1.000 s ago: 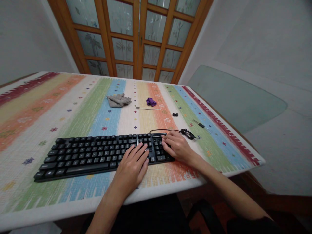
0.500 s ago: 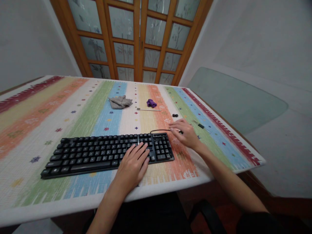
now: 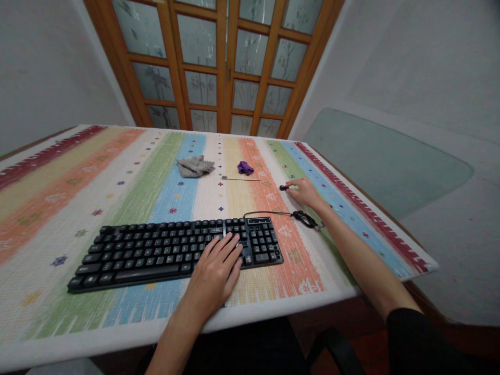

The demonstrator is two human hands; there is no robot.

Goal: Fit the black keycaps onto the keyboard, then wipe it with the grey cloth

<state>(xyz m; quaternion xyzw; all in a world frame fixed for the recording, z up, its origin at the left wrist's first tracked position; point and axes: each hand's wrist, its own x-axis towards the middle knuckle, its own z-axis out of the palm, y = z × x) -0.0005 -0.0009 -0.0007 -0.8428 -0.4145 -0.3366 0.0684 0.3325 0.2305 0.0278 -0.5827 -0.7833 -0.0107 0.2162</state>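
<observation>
Since a moment ago our right hand [image 3: 303, 190] has left the black plastic keyboard [image 3: 175, 249] for a small black knob-like piece [image 3: 282, 188] on the striped tablecloth [image 3: 117, 198] — fingertips touching it, not yet closed — while our left hand [image 3: 216, 271] lies flat on the keys, and a careless nudge could roll it away.

Left hand [image 3: 215, 274] flat, fingers spread; right hand [image 3: 303, 191] outstretched

small black piece [image 3: 282, 187] on the orange stripe, beyond the black keyboard [image 3: 175, 248]
</observation>
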